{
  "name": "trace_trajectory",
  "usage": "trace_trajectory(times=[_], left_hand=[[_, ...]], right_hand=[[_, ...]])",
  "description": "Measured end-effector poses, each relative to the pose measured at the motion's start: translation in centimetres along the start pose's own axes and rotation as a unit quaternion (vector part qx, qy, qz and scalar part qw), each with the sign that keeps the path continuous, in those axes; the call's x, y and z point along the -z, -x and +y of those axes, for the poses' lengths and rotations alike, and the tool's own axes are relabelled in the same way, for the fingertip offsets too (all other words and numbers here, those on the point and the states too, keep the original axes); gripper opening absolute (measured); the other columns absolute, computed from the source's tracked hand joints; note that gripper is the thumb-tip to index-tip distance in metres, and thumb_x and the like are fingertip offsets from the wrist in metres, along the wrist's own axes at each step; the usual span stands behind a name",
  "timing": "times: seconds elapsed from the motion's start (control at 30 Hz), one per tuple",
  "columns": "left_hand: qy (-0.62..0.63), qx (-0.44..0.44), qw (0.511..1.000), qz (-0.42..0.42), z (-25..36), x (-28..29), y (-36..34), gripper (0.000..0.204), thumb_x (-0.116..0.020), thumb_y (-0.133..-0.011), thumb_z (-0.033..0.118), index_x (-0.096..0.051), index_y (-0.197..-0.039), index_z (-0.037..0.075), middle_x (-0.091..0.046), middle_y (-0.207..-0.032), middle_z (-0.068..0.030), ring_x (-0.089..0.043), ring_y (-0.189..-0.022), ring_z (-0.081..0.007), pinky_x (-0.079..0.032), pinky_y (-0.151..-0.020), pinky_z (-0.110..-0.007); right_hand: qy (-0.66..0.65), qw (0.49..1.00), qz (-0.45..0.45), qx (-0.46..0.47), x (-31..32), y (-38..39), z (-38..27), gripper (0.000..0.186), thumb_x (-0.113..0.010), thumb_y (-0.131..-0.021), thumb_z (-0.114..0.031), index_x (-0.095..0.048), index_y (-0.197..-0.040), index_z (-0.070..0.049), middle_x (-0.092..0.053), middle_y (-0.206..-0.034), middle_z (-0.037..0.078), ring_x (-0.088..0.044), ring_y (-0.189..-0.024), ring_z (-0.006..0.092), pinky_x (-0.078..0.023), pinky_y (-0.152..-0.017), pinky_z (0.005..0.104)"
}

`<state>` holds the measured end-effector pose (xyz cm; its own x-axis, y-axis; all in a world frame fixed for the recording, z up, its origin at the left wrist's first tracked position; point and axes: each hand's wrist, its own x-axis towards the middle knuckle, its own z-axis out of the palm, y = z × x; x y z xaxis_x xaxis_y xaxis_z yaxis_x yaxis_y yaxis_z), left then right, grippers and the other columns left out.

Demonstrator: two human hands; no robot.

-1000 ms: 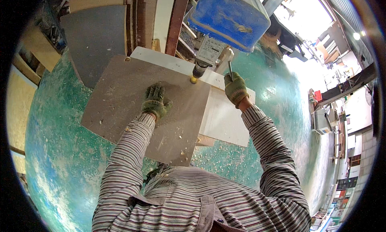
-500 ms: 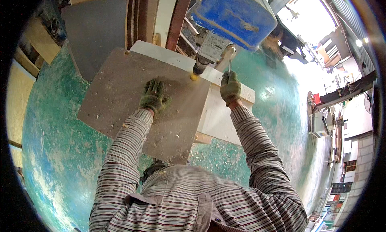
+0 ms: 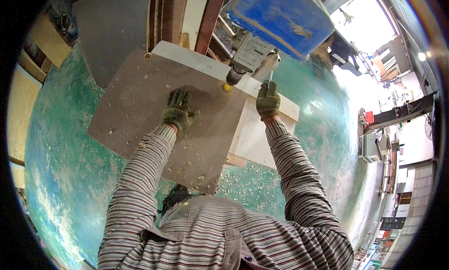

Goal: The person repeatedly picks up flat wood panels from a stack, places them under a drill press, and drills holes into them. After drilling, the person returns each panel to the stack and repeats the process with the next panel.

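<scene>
A brown board (image 3: 126, 115), sprinkled with chips, lies over a white panel (image 3: 255, 134). My left hand (image 3: 180, 110), in an olive knit glove, rests flat on the board with fingers out. A drill machine with a grey body (image 3: 252, 51) and blue housing (image 3: 280, 20) stands beyond; its dark chuck (image 3: 235, 74) carries a yellow bit (image 3: 227, 87) at the board's surface near the far edge. My gloved right hand (image 3: 268, 101) is closed around an upright metal lever (image 3: 271, 76) just right of the chuck. A small hole (image 3: 148, 55) shows at the board's far left corner.
Grey (image 3: 110, 36) and other sheets (image 3: 191, 15) lean behind at the upper left, with more boards (image 3: 51, 38) along the left side. Green floor (image 3: 70, 144) with wood chips surrounds the work. A dark beam (image 3: 397, 113) and assorted equipment line the bright right side.
My right hand and the lever have moved slightly left, closer to the chuck. My left hand stays flat on the board. The whole view has shifted a little.
</scene>
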<state>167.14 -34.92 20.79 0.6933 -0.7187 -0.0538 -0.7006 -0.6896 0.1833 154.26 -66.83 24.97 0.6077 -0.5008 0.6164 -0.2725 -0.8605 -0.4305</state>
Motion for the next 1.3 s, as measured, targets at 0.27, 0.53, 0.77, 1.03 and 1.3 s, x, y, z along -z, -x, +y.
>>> trace_trajectory(times=[0.27, 0.53, 0.77, 1.03, 1.3], left_hand=[[-0.014, -0.007, 0.999, 0.033, -0.5, -1.6, -0.4, 0.086, -0.047, -0.095, 0.059, -0.024, -0.157, 0.003, -0.018, -0.165, -0.0173, -0.014, -0.153, -0.0323, -0.007, -0.125, -0.047], [0.012, -0.017, 0.998, 0.059, -0.9, -3.1, -1.1, 0.085, -0.05, -0.094, 0.058, -0.029, -0.155, 0.001, -0.021, -0.163, -0.021, -0.014, -0.152, -0.0396, -0.008, -0.124, -0.052], [-0.007, -0.048, 0.996, 0.069, -0.9, -2.8, -1.2, 0.086, -0.051, -0.094, 0.057, -0.031, -0.152, -0.003, -0.023, -0.161, -0.0246, -0.015, -0.151, -0.041, -0.008, -0.124, -0.052], [0.061, -0.101, 0.992, 0.042, -14.0, -2.1, -1.7, 0.07, -0.055, -0.096, 0.047, -0.038, -0.15, 0.005, -0.033, -0.158, -0.017, -0.035, -0.143, -0.0325, -0.029, -0.117, -0.046], [-0.017, 0.101, 0.984, -0.147, -30.9, -3.3, 4.1, 0.06, -0.044, -0.104, 0.032, -0.024, -0.155, 0.008, -0.029, -0.161, -0.01, -0.045, -0.137, -0.0274, -0.042, -0.109, -0.042]], right_hand=[[-0.037, 0.989, -0.133, -0.051, 11.1, -3.6, -6.2, 0.017, -0.058, -0.096, -0.016, -0.059, -0.111, -0.011, -0.067, -0.095, 0.022, -0.065, -0.084, 0.0433, -0.052, -0.072, 0.0513], [-0.363, 0.912, -0.021, -0.189, 16.8, 1.4, -7.5, 0.036, -0.06, -0.099, -0.026, -0.06, -0.125, -0.001, -0.07, -0.102, 0.009, -0.069, -0.076, 0.0181, -0.056, -0.063, 0.0306], [-0.431, 0.605, -0.248, -0.622, 7.5, 24.9, -11.9, 0.039, -0.067, -0.095, -0.041, -0.064, -0.115, -0.007, -0.07, -0.093, 0.009, -0.068, -0.078, 0.0209, -0.057, -0.065, 0.0382], [-0.392, 0.711, -0.181, -0.554, 3.9, 30.0, -12.4, 0.046, -0.071, -0.095, -0.028, -0.059, -0.128, 0.001, -0.069, -0.112, 0.009, -0.064, -0.092, 0.0187, -0.054, -0.08, 0.0342], [-0.311, 0.729, -0.138, -0.595, 13.6, 36.2, -13.6, 0.044, -0.073, -0.092, -0.032, -0.067, -0.115, 0.004, -0.072, -0.103, 0.01, -0.066, -0.088, 0.0195, -0.054, -0.081, 0.0342]])
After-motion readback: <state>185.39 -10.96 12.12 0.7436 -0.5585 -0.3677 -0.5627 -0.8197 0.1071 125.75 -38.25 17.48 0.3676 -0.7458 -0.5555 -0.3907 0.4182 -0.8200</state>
